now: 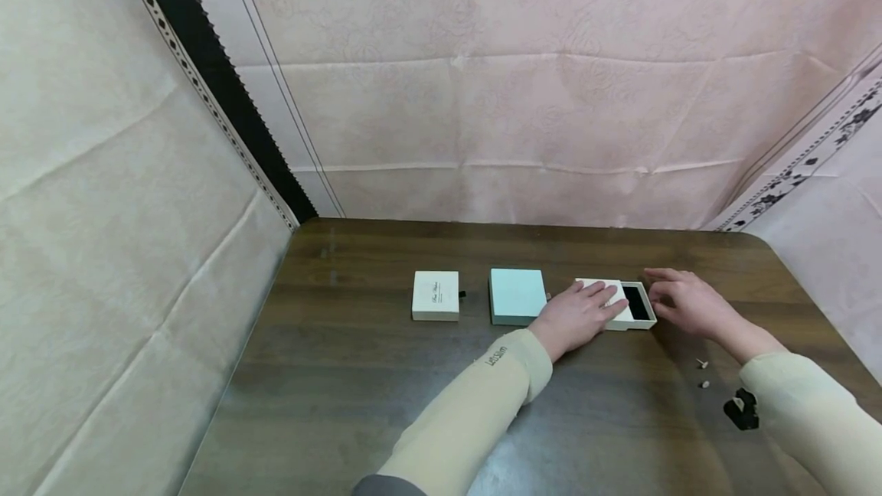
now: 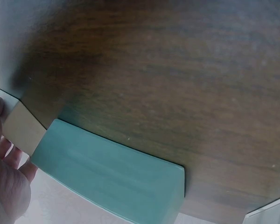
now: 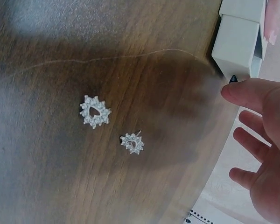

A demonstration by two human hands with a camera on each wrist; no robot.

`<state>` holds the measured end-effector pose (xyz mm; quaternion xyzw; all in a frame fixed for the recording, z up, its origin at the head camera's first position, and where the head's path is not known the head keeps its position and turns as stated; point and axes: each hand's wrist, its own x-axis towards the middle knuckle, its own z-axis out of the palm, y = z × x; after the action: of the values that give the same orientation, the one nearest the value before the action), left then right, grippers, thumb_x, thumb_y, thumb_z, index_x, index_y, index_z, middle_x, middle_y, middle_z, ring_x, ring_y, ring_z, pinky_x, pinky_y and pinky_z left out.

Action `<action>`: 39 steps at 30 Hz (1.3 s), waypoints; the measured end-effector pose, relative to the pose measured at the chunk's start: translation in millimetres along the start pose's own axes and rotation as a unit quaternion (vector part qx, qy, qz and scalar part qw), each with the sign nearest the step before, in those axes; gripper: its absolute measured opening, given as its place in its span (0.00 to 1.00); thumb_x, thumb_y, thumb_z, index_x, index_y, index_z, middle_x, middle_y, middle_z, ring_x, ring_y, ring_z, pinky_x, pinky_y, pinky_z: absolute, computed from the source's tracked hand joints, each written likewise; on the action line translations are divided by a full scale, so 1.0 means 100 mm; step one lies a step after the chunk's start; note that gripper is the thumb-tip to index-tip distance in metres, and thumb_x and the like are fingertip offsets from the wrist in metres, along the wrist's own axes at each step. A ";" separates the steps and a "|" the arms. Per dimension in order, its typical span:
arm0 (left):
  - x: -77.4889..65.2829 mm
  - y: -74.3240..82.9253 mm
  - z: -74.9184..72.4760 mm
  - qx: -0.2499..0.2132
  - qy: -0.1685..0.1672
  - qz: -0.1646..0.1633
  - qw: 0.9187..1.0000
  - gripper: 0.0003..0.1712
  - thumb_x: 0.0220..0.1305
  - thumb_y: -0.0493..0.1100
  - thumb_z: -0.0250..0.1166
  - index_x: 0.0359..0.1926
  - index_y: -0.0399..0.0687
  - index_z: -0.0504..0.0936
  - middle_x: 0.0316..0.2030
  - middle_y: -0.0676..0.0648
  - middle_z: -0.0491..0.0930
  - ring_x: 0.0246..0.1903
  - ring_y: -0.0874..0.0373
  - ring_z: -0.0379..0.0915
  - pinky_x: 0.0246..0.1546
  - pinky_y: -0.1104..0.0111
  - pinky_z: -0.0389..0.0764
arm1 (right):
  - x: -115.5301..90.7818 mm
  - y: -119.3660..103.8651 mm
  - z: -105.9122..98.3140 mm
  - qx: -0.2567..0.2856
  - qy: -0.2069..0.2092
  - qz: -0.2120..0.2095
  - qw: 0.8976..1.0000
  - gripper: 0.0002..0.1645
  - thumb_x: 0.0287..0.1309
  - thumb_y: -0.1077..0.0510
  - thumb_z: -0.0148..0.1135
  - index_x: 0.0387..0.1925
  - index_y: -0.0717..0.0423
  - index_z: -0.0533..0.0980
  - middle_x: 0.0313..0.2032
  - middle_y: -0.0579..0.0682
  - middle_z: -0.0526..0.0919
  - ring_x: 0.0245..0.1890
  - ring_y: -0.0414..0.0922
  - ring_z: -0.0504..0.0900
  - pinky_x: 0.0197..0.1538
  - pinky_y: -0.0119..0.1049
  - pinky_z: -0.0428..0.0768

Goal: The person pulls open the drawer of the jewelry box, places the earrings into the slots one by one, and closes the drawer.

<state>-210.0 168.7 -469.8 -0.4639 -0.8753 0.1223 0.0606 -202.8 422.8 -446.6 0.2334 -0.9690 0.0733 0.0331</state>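
Observation:
A white drawer box (image 1: 622, 321) lies on the table with its tray slid partly out to the right, showing a black lining (image 1: 635, 303). My left hand (image 1: 575, 316) rests on the box's cover, fingers laid across the top. At the tray's outer end, my right hand (image 1: 692, 305) pinches the black pull tab (image 3: 233, 79); the thumb shows and the opposing fingertip is hidden. Nearer me lie two small sparkling earrings, one larger-looking earring (image 3: 94, 112) and another earring (image 3: 132, 143), both with heart-shaped centres. A pale blue box (image 1: 517, 294) stands left of my left hand.
Farther left sits a closed white box (image 1: 436, 297) with dark lettering and a black tab. A thin pale line (image 3: 112, 58) crosses the brown wooden table (image 1: 358, 373). Patterned cloth (image 1: 517, 113) hangs behind the table and at both sides.

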 end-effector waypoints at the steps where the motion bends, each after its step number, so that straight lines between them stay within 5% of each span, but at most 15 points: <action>1: 0.00 0.00 0.00 -0.001 0.000 0.000 1.000 0.30 0.89 0.52 0.44 0.85 0.72 0.56 0.84 0.58 0.55 0.82 0.62 0.51 0.79 0.67 0.61 | 0.00 0.00 0.00 0.000 -0.002 0.002 1.000 0.10 0.56 0.69 0.75 0.28 0.53 0.82 0.60 0.76 0.79 0.56 0.76 0.80 0.60 0.75 0.73; 18: -0.01 -0.01 0.02 -0.008 0.006 0.003 1.000 0.30 0.89 0.51 0.44 0.85 0.72 0.56 0.83 0.58 0.57 0.81 0.63 0.53 0.78 0.67 0.62 | -0.03 0.01 -0.02 -0.010 -0.017 0.025 0.999 0.08 0.56 0.69 0.73 0.28 0.55 0.82 0.61 0.76 0.79 0.58 0.77 0.78 0.62 0.81 0.68; 39: 0.02 -0.01 0.03 0.000 0.016 0.007 1.000 0.30 0.89 0.50 0.46 0.85 0.71 0.58 0.83 0.57 0.59 0.81 0.62 0.55 0.78 0.66 0.63 | -0.43 0.07 -0.14 -0.028 0.079 -0.047 0.995 0.15 0.39 0.68 0.84 0.29 0.54 0.86 0.50 0.73 0.85 0.46 0.72 0.85 0.48 0.72 0.78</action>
<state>-212.7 168.9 -471.8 -0.4715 -0.8712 0.1157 0.0737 -167.1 450.2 -438.1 0.2713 -0.9530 0.0622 0.1195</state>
